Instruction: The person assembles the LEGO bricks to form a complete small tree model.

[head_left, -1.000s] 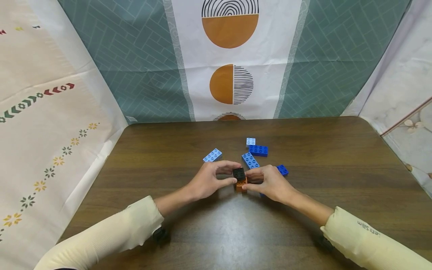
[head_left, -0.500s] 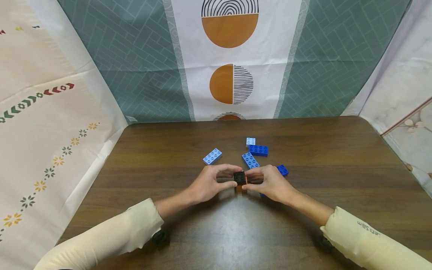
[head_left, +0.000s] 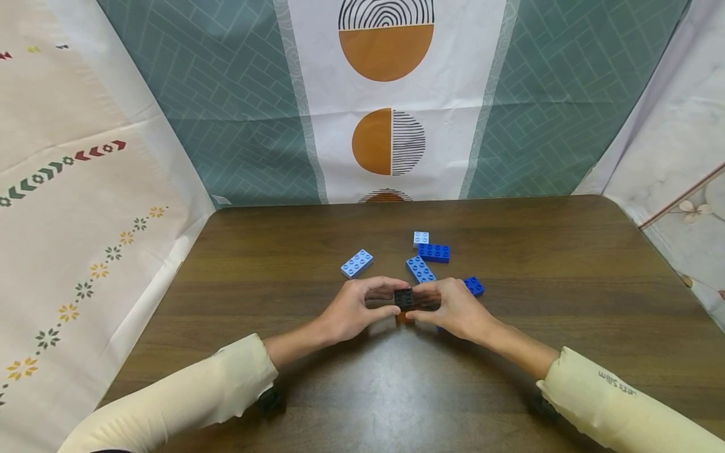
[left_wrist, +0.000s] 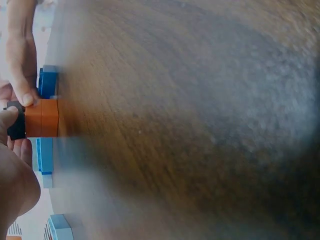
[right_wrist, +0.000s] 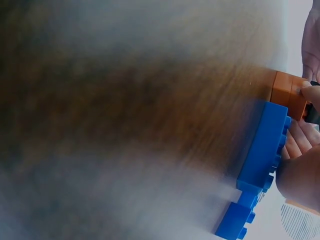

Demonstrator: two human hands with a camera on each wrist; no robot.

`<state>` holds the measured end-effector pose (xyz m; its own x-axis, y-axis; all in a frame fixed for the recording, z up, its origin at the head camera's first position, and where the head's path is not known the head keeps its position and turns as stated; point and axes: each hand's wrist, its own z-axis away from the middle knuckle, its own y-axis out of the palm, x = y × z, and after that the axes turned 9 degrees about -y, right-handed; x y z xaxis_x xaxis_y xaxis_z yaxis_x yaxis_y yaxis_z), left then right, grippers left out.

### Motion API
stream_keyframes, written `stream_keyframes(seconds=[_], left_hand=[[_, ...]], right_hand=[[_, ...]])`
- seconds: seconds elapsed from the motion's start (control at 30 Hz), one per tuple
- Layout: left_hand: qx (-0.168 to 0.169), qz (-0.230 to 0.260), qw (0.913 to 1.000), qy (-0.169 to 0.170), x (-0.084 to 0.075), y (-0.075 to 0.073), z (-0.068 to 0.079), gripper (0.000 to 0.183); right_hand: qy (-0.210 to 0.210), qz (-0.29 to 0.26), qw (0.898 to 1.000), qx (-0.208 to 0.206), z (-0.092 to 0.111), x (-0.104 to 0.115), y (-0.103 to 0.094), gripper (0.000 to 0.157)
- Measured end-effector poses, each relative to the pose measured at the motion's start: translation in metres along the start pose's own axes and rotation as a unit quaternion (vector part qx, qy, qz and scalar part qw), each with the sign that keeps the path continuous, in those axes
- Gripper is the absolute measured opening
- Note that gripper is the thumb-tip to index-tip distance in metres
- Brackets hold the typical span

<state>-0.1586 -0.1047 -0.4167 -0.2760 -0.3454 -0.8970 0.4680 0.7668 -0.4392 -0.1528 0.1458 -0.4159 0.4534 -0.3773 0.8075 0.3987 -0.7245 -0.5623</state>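
A black toy building brick [head_left: 404, 299] sits over a stack of two orange bricks [left_wrist: 42, 118]. My left hand [head_left: 352, 309] pinches the black brick from its left side, thumb in front and fingers behind. From the right, my right hand [head_left: 460, 307] grips the orange stack, its thumb [right_wrist: 312, 95] on the upper orange brick. Right beside the stack, a long blue brick [right_wrist: 264, 147] shows in the right wrist view; in the head view my right hand mostly hides it. The black brick's underside is right at the orange top in the left wrist view.
On the wooden table [head_left: 272, 251], a light blue brick [head_left: 357, 263] lies behind my left hand. A mid-blue brick [head_left: 420, 269], a dark blue brick [head_left: 433, 253] and a small pale brick [head_left: 421, 238] lie farther back. Another dark blue brick [head_left: 474, 285] is partly behind my right hand.
My left hand has brought the black brick slightly right and towards me, over the orange stack, whose studs showed earlier and are now covered. My right hand has barely moved.
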Motion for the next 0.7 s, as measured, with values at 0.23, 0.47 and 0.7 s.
stream_keyframes(seconds=[0.23, 0.47, 0.7], left_hand=[[-0.004, 0.019, 0.9998, -0.007, 0.003, 0.002, -0.001, 0.04], [-0.01, 0.026, 0.9996, -0.006, 0.007, 0.004, -0.002, 0.04], [-0.013, 0.018, 0.9998, -0.004, 0.011, 0.004, -0.003, 0.039]], right_hand=[[-0.002, -0.002, 1.0, -0.004, 0.0, -0.001, 0.001, 0.036], [-0.005, -0.007, 1.0, -0.001, 0.0, -0.001, 0.0, 0.041], [0.016, -0.072, 0.997, -0.026, 0.002, 0.002, -0.005, 0.052]])
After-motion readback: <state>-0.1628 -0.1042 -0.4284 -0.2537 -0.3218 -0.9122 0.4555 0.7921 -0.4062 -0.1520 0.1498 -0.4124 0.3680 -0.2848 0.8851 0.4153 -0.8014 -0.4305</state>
